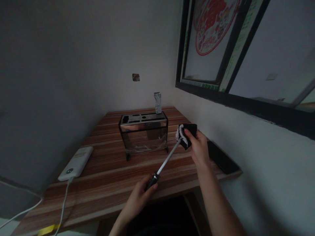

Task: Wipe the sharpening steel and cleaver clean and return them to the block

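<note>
Gripping stiff, slick rod (168, 160) at its handle (151, 182), left hand (137, 198) closed; right hand (199, 148) pinches soft cloth (184, 135) beside rack (144, 131).

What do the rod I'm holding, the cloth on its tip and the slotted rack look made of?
Rod: bare metal, probably steel, by its pale sheen; dark grip, likely plastic. Cloth: soft fabric, black and white, bunched in folds. Rack: dull grey metal top, clear glossy walls, acrylic or glass, can't tell which.

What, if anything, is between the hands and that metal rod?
The left hand grips the rod bare, by its handle. A cloth lies between the right hand and the rod's tip.
</note>
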`<state>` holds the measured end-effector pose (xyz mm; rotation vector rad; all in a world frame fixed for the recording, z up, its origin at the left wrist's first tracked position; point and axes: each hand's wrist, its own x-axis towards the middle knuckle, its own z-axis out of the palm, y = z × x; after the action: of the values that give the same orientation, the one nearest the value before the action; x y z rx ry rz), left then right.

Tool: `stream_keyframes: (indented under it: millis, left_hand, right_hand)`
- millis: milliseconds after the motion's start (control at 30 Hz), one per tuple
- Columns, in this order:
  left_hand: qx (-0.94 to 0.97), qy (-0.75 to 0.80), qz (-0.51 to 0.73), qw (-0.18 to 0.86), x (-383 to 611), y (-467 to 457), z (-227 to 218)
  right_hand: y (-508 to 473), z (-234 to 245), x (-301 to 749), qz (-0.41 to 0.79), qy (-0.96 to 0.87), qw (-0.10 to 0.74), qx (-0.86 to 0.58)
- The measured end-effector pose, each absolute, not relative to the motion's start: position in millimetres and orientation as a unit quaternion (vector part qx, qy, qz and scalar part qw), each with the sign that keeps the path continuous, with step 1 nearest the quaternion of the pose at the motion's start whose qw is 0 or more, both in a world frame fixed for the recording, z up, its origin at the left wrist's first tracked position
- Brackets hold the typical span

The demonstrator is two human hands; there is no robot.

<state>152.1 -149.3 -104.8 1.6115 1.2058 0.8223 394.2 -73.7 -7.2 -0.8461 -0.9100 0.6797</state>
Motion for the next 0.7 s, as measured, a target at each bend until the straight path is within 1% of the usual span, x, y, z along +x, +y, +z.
stream_keyframes:
  millis: [467, 700]
  left_hand:
    - [0.698, 0.469, 0.309, 0.444, 153.5, -149.8, -95.9]
    - [0.691, 0.468, 0.316, 0.452, 155.5, -151.3, -87.5]
  right_hand:
    - [-79.5, 0.2, 374.9, 0.346, -0.355, 0.806, -0.322]
    - [-83.5, -6.6, 369.2, 0.34, -0.338, 0.813, -0.332]
